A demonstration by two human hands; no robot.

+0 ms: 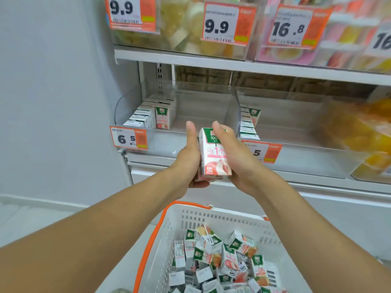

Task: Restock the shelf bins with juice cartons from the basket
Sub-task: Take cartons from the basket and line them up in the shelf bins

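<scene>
Both hands held a small stack of peach juice cartons (213,154) upright between them, above the far rim of the basket and in front of the shelf. The left hand (187,159) gripped the stack's left side, thumb pointing up and fingers curled underneath; the right hand (234,157) pressed against its right side, thumb over the green top. The white basket (213,217) with an orange handle sat near, holding a loose heap of cartons (222,259). The left clear bin (165,142) held a few rows of cartons at its left; the right bin (296,151) held one row.
</scene>
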